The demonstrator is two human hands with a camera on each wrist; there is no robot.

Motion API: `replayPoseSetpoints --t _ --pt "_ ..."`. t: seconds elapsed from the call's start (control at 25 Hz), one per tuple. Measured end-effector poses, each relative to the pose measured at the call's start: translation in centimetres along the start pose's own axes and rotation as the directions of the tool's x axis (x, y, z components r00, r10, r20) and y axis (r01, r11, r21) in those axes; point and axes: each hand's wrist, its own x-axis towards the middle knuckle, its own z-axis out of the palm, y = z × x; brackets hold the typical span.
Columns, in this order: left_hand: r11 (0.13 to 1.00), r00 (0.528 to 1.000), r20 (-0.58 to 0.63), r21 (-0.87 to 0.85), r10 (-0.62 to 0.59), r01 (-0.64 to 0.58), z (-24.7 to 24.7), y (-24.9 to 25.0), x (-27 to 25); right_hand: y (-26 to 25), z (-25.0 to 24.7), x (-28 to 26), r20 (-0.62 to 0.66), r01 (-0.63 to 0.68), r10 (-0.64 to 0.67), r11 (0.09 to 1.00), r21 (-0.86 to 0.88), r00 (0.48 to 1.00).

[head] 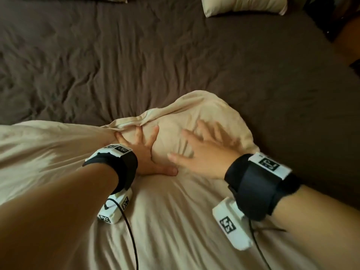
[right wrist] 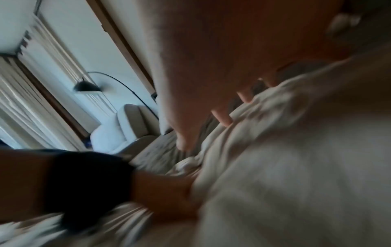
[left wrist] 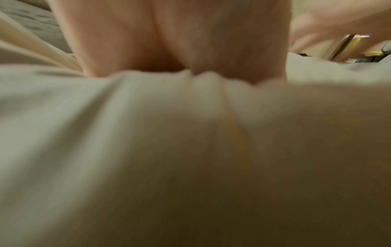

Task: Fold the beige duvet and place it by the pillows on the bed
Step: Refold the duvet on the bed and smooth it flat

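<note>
The beige duvet (head: 171, 207) covers the near part of the bed, with one rumpled corner (head: 200, 112) bunched up toward the middle. My left hand (head: 144, 151) lies flat on that bunched corner, fingers spread and straight, thumb pointing right. My right hand (head: 202, 151) presses on the same mound just to the right, fingers spread and blurred. In the left wrist view the left hand's palm (left wrist: 169, 38) presses into the duvet (left wrist: 190, 150). In the right wrist view the right hand (right wrist: 222, 58) is over the duvet (right wrist: 285, 167), blurred. Two beige pillows (head: 243, 5) lie at the bed's far end.
A dark brown sheet (head: 136, 55) covers the rest of the bed beyond the duvet. The bed's right edge (head: 342, 61) meets a dark floor and furniture. In the right wrist view a pale armchair (right wrist: 125, 127), an arched floor lamp (right wrist: 86, 86) and curtains stand to the left.
</note>
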Motion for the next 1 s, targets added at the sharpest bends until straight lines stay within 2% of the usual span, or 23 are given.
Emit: replayPoseSetpoints --t 0.04,0.08,0.24,0.32,0.44,0.52,0.6,0.64,0.68,0.72,0.8,0.88,1.0 --pt "1.0 1.0 -0.013 0.004 0.005 -0.004 -0.2 0.0 -0.1 -0.7 2.1 -1.1 0.124 -0.014 0.016 1.0 -0.019 0.992" --pt "1.0 0.999 -0.035 0.02 0.022 -0.021 -0.5 0.2 -0.7 -0.6 3.8 -1.5 0.169 -0.015 0.027 0.997 -0.074 0.985" --pt "0.983 0.979 -0.088 0.027 0.184 -0.182 -2.3 -1.6 -5.5 0.8 5.0 0.2 0.114 -0.014 0.035 0.983 -0.183 0.993" --pt "0.971 0.968 -0.075 0.003 0.239 -0.24 -2.0 -4.0 -11.3 0.5 4.8 0.2 0.072 -0.007 0.024 0.974 -0.227 0.997" --pt "0.969 0.988 0.084 0.202 0.129 -0.144 1.0 -10.3 -21.2 -0.7 4.3 -3.2 0.009 -0.036 0.038 0.986 -0.165 0.999" --pt "0.955 0.989 0.145 0.291 0.016 -0.058 4.2 -14.4 -25.7 -3.0 3.9 -6.8 -0.018 0.025 -0.027 0.998 -0.066 0.999" --pt "0.961 0.996 0.072 0.273 -0.057 0.035 6.4 -17.1 -28.5 -6.4 5.2 -10.5 0.019 0.206 -0.206 0.977 -0.057 0.978" --pt "0.97 0.996 0.035 0.23 -0.084 0.073 7.2 -18.2 -28.9 -7.6 6.7 -12.0 0.095 0.283 -0.275 0.956 -0.075 0.957" --pt "0.978 0.994 0.002 0.18 -0.105 0.103 7.7 -19.3 -29.6 -8.5 8.6 -12.9 0.184 0.312 -0.288 0.943 -0.116 0.94" --pt "0.981 0.991 -0.011 0.142 -0.135 0.135 8.0 -20.7 -29.8 -8.6 10.0 -13.0 0.237 0.304 -0.261 0.938 -0.166 0.936" --pt "0.973 0.982 -0.007 0.134 -0.19 0.189 9.0 -24.2 -30.2 -7.9 12.7 -11.6 0.25 0.244 -0.179 0.935 -0.259 0.952" --pt "0.969 0.98 -0.023 0.15 -0.197 0.198 9.5 -27.7 -29.6 -8.3 13.0 -9.5 0.2 0.185 -0.115 0.907 -0.378 0.973" --pt "0.977 0.986 -0.04 0.135 -0.163 0.167 10.1 -30.0 -30.3 -12.1 11.2 -11.6 0.213 0.185 -0.101 0.888 -0.421 0.972"
